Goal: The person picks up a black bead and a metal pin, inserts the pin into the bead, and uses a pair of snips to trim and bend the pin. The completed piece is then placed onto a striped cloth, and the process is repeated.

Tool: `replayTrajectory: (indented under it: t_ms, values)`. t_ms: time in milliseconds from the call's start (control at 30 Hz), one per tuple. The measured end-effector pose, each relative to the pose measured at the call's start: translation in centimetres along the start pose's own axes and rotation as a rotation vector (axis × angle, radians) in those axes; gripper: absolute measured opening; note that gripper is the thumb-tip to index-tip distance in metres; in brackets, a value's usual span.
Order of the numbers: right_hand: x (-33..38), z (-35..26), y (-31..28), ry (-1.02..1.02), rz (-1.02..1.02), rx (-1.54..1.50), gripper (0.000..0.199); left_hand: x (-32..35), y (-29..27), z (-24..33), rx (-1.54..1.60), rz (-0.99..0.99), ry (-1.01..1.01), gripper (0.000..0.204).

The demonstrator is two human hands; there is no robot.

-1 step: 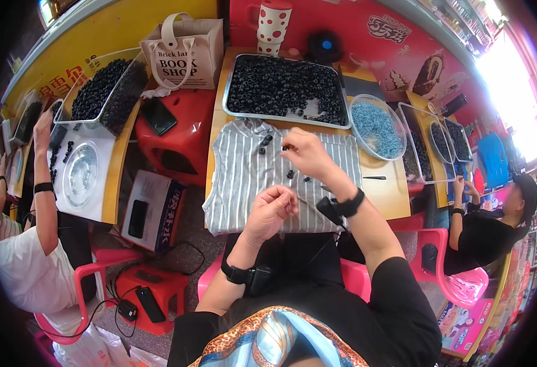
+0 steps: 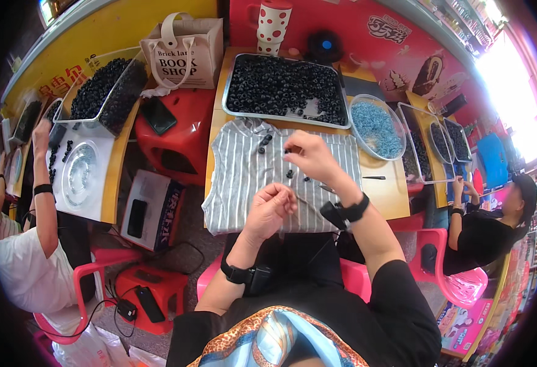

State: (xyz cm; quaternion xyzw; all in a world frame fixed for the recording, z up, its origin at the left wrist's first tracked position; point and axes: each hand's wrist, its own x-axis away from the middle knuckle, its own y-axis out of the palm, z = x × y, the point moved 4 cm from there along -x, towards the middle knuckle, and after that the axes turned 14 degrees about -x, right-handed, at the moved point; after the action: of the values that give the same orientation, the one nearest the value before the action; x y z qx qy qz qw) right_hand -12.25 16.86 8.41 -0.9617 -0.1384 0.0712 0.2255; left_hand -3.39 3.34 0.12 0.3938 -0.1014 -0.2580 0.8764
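Lettered pink wall (image 2: 349, 30); right hand (image 2: 307, 154) pinches bead (image 2: 287, 150).

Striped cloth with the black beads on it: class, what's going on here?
A person's right hand pinches a small dark piece above the striped cloth. The left hand is bunched nearer the body; whether it holds anything is unclear. A few black beads lie on the cloth; beyond it is a tray of more, with a bowl of pale blue pieces at right.
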Motion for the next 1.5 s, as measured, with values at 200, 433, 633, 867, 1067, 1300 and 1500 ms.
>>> replayTrajectory:
  t_ms: [200, 433, 633, 867, 1067, 1300, 1500]
  values:
    - [7.7, -3.2, 0.3, -0.275, 0.086, -0.184, 0.024, -0.2, -0.1, -0.1, 0.08, 0.01, 0.02, 0.031]
    - [9.8, -1.7, 1.1, -0.253, 0.243, -0.292, 0.025, 0.0, -0.3, -0.2, 0.0, 0.084, -0.008, 0.022]
    - [10.7, 1.8, -1.1, -0.146, 0.353, 0.057, 0.018, -0.4, 0.0, 0.0, 0.046, 0.055, 0.045, 0.024]
    - [10.0, -0.1, 2.3, -0.237, 0.266, 0.492, 0.017, -0.3, -0.4, -0.2, 0.043, 0.058, 0.016, 0.024]
    - [10.9, 1.3, 2.0, -0.13, 0.337, -0.089, 0.013, -0.4, -0.7, -0.3, 0.039, 0.047, 0.026, 0.024]
    - [10.6, -2.4, 3.0, -0.241, 0.342, -0.349, 0.008, -0.3, -0.1, -0.1, -0.004, 0.117, 0.042, 0.022]
    - [10.6, -2.7, 3.1, -0.34, 0.305, -0.174, 0.01, -0.2, -0.2, -0.5, -0.11, 0.099, 0.034, 0.018]
